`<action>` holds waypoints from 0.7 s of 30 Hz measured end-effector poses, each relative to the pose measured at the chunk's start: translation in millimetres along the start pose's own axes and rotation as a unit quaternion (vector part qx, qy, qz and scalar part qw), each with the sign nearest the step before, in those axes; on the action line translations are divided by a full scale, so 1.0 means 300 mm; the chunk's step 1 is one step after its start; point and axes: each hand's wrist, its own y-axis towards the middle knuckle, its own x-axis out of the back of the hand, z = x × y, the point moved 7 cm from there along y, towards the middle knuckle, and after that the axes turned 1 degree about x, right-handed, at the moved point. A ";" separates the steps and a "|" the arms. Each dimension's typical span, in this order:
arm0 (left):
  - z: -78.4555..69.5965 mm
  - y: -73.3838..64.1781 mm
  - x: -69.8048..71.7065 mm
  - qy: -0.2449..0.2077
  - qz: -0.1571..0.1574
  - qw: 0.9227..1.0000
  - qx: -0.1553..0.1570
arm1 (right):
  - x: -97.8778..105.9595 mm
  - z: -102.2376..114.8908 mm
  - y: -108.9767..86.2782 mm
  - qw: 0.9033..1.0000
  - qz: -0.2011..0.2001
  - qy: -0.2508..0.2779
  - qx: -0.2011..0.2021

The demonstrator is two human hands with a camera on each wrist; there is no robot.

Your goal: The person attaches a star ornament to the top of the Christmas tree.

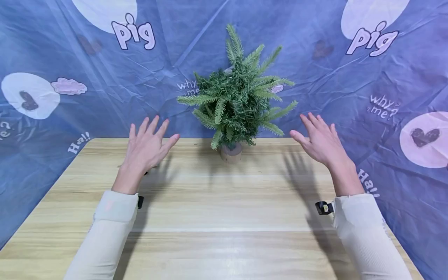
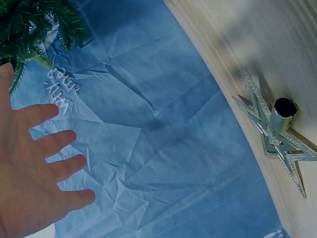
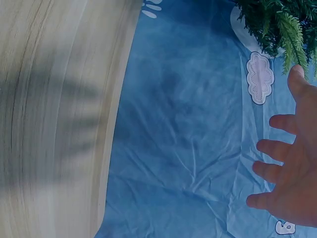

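A small artificial Christmas tree [image 1: 241, 93] with green needled branches stands upright on a round wooden base [image 1: 231, 153] near the table's back edge. To its left, my left hand [image 1: 146, 149] hovers over the table with fingers spread and nothing held. On the tree's other side my right hand [image 1: 320, 142] is likewise raised, its fingers straight and its thumb toward the branches. In the left wrist view a glittery star tree topper [image 2: 277, 134] with a short tube socket lies on the table; the left hand and forearm mostly hide it in the head view.
The pale wooden table [image 1: 227, 206] spreads between the arms, with shadows of both hands on it. A blue printed cloth [image 1: 168, 97] hangs behind and along both sides. Small black wrist cameras, such as the right one [image 1: 323, 208], stick out by the sleeves.
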 end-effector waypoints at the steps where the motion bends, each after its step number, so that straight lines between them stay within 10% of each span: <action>1: 0.001 0.000 0.000 -0.001 0.000 1.000 0.001 | 0.001 0.001 0.001 1.000 0.000 0.002 0.001; 21: 0.036 -0.009 -0.002 -0.009 -0.003 1.000 0.013 | 0.044 0.020 0.002 0.998 -0.048 0.032 0.015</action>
